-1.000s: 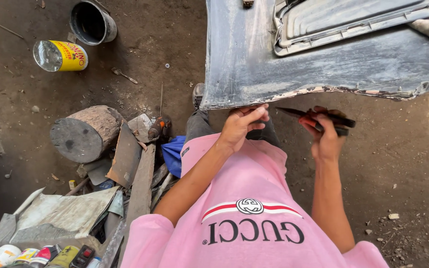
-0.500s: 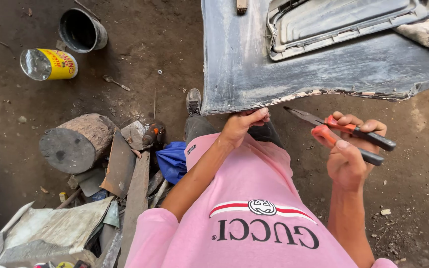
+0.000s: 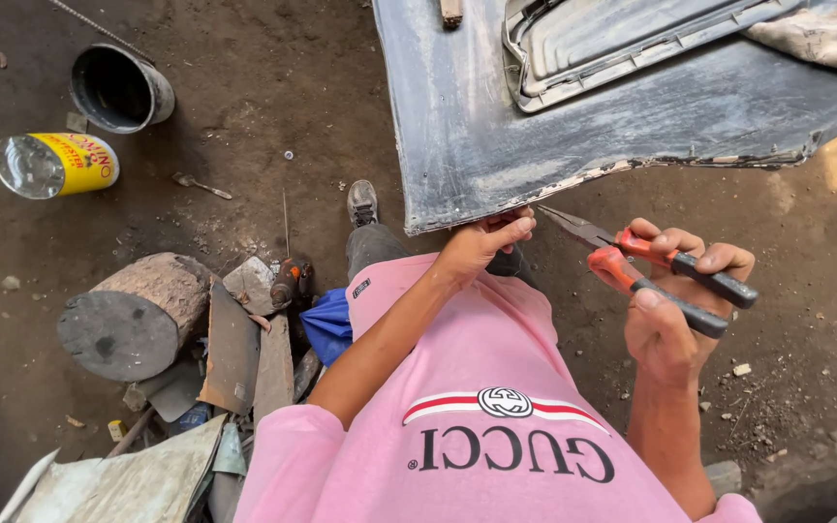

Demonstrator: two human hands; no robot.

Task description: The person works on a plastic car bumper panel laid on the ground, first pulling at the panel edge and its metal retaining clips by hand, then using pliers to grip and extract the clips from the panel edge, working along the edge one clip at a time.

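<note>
Pliers point(image 3: 646, 266) sit gripped in my right hand point(image 3: 675, 315), nose toward ten o'clock; my left hand point(image 3: 481, 247) pinches the grey panel point(image 3: 496, 145) edge at twelve o'clock. Judging so, edge work: nose must meet it.

One large grey worn metal body panel point(image 3: 496, 126); below its lower edge, two bare hands, the left hand point(image 3: 481, 242) and the right hand point(image 3: 675, 315), and one pair of red-and-black-handled pliers point(image 3: 656, 266). Left of the panel: one black bucket point(image 3: 120, 89), one yellow tin can point(image 3: 55, 165), one round wooden log point(image 3: 133, 315), one grey shoe point(image 3: 362, 201)
</note>
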